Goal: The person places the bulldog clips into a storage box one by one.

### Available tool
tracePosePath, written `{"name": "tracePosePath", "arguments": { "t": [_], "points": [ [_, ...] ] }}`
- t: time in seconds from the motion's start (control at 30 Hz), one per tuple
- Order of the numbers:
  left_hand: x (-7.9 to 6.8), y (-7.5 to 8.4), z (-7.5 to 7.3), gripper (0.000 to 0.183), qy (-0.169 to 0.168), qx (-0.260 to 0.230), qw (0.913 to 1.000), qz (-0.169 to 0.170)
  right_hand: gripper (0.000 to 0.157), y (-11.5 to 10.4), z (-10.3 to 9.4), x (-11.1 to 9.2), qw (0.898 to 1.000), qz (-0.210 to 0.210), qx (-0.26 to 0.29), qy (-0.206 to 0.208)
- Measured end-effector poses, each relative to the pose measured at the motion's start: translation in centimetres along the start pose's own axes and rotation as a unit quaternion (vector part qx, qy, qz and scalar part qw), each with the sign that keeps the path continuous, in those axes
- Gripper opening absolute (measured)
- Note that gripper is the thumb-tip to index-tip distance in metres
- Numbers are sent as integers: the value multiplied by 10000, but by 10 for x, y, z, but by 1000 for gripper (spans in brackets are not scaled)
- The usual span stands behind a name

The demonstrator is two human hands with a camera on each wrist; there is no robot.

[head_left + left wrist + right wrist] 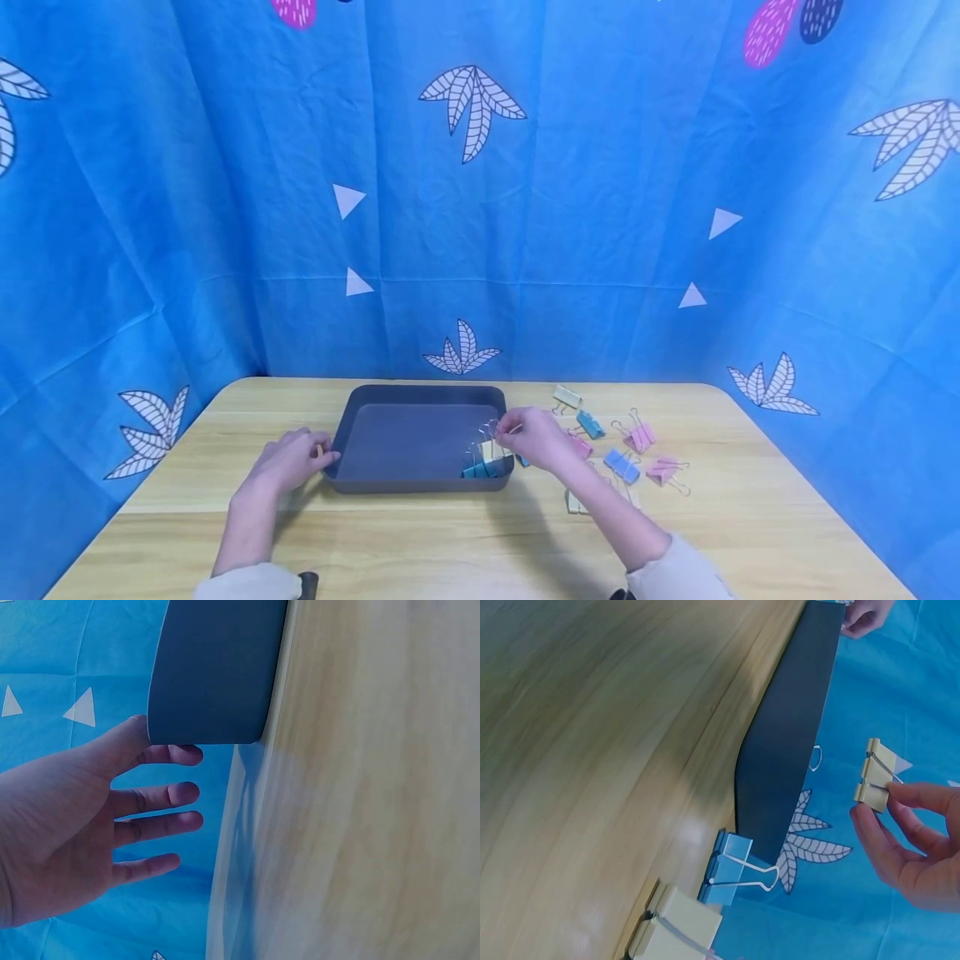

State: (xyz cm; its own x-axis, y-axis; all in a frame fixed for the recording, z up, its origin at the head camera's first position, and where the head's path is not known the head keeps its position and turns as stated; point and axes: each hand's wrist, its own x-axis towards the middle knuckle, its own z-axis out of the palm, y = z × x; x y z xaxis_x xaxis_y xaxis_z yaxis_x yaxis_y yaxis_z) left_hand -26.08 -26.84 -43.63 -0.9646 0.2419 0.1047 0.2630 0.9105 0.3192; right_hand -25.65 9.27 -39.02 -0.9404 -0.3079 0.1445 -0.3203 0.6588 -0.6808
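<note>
A dark grey tray (420, 486) lies on the table. At its left end my left hand (294, 457) pinches the rim between thumb and forefinger, the other fingers spread apart below. Over the right end, my right hand (536, 435) holds a pale yellow binder clip (876, 774) by its edge between thumb and fingers. A teal binder clip (480, 471) is inside the tray's right front corner. In the right wrist view, a blue binder clip (731, 859) stands against the tray's outer wall, with another yellow clip (679, 930) nearer the camera.
Several more binder clips lie loose right of the tray, among them a teal one (591, 425), a blue one (622, 465) and a pink one (665, 471). My right forearm partly covers some. A blue patterned cloth (480, 217) hangs behind the wooden table (420, 542).
</note>
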Motion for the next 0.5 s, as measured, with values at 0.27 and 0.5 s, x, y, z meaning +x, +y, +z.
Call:
{"name": "tracePosePath", "arguments": {
  "t": [0.27,0.5],
  "points": [
    [0,0,0,16,38,-37,10000,11,5,-3,8,5,9999,-77,-31,97],
    [0,0,0,16,26,-47,10000,-10,6,-5,13,8,9998,-92,134,63]
  ]
}}
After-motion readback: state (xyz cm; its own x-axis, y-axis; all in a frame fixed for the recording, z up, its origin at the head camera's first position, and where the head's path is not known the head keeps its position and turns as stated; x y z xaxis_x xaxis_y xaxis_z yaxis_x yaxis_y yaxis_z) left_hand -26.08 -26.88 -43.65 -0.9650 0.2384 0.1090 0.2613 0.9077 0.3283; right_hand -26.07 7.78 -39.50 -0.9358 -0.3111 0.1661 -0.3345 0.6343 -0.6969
